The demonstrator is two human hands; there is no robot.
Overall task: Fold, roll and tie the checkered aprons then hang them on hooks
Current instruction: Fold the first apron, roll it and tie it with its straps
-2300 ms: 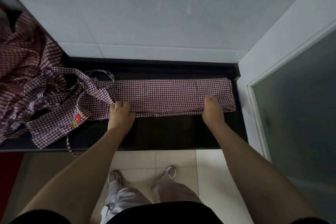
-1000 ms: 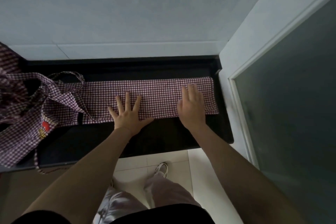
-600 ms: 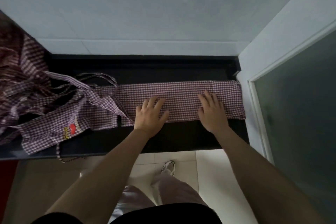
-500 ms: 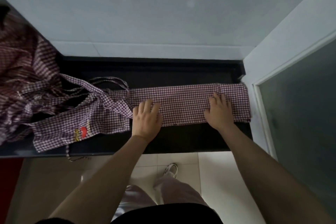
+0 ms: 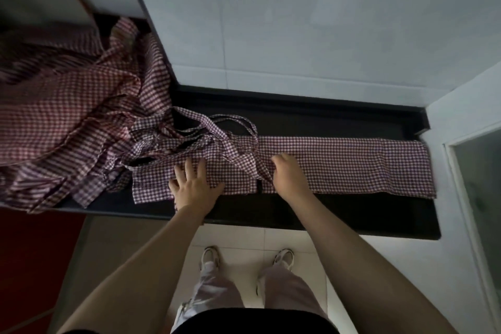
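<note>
Head view, looking down: I count two hands on one folded checkered apron [image 5: 339, 163], which lies as a long flat strip along the black tabletop [image 5: 352, 214], its right end near the white door frame [image 5: 461, 127] and its bib end toward the left. My left hand [image 5: 193, 184] rests palm-down on the bib end, fingers straight and slightly spread, pressing the cloth flat. My right hand [image 5: 288, 173] sits just right of the strip's middle with its fingers curled under; it appears to pinch a fold of the fabric where a checkered strap [image 5: 238, 156] crosses over the strip, though the fingertips are hidden beneath the knuckles. Several straps loop loosely behind the left hand; I cannot count them exactly, as they tangle into one another. To the left, a heap of unfolded checkered aprons [image 5: 67, 116] is piled on the tabletop, touching the strap tangle; how many aprons make up the heap I cannot tell. Behind the tabletop stands a pale tiled wall [image 5: 298, 35]. Below the tabletop's front edge I see light floor tiles [image 5: 244, 238] and two white shoes [image 5: 210, 256] with pale trouser legs. A frosted glass panel [image 5: 479, 184] shows at the far right, and a red surface [image 5: 32, 252] at lower left.
</note>
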